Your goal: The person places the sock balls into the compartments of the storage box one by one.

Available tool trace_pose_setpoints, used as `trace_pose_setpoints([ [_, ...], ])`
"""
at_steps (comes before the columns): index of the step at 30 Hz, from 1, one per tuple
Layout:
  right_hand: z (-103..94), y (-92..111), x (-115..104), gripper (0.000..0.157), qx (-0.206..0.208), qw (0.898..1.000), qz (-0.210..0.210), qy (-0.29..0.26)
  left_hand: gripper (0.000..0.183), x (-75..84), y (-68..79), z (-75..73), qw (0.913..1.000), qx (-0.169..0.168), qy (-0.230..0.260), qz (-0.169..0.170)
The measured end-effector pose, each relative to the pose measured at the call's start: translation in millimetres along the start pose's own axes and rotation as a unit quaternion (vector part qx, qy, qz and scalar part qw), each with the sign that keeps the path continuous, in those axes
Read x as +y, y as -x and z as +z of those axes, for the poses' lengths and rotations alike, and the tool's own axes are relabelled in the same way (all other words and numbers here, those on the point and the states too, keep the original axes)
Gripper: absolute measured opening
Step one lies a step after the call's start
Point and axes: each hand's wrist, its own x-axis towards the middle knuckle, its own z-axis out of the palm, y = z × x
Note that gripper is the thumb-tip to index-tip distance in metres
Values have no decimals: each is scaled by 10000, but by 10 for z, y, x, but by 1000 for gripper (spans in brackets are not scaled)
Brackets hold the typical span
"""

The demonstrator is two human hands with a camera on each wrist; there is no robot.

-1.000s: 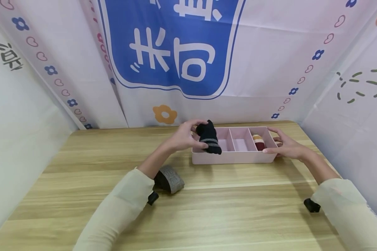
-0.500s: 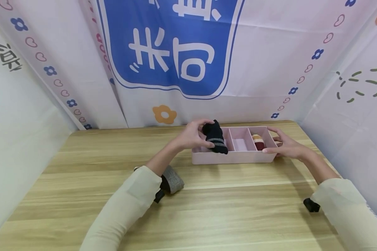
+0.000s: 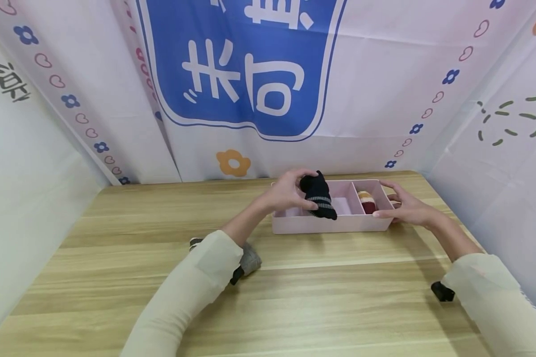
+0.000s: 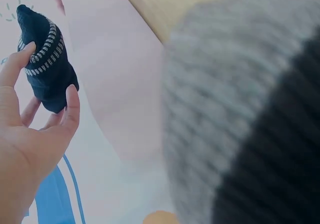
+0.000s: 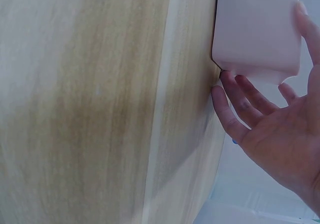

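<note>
Left grip pinches the black sock over the pink box; right grip clasps its end. Early release, off-line, might leave the sock straddling a divider.

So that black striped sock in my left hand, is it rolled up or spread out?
Rolled up: the black sock forms a compact lump in the left hand, its pale stripes curving around it.
</note>
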Motion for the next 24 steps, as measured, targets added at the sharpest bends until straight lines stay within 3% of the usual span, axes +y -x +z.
trace_pose_setpoints([
  [24,-5,12,-19,106,2,9999,-40,95,79,165,-267,217,9999,-57,73,-53],
])
